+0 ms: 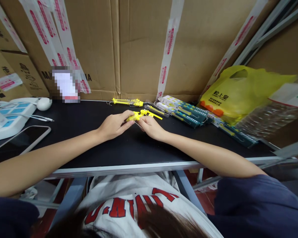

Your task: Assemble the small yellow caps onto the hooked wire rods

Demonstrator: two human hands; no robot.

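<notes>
- Left hand (114, 125): closed, thumb and fingertips pinching the left end of a yellow plastic piece (136, 116); my left forearm (69, 148) slants inward and away from me over the desk (109, 152).
- Right hand (152, 128): closed on the same piece from its right side, thumb toward the left hand; my right forearm (201, 148) slants in from the right, so the two hands nearly meet.
- Printed boxes (182, 112): several, slim, white and dark green, overlapping to the right of my hands, each lying flat; contents hidden.
- Yellow bag (228, 89): one, printed with dark characters, slumped at the right rear; orange shapes show low on its left, inside or printed I cannot tell.
- Clear plastic packaging (265, 115): one, crinkled, in front of the bag; contents too unclear to name.
- Piece in hand: located between my fingertips, above the middle of the desk; long axis roughly left to right, left end slightly nearer me, right end farther off.
- Yellow stick (157, 116): one, straight, emerging behind my right hand and slanting rightward and toward me; whether joined to the piece I cannot tell.
- Yellow assembly (127, 102): one, with thin metal parts, lying crosswise behind my hands, long axis left to right, wire loop at its left end.
</notes>
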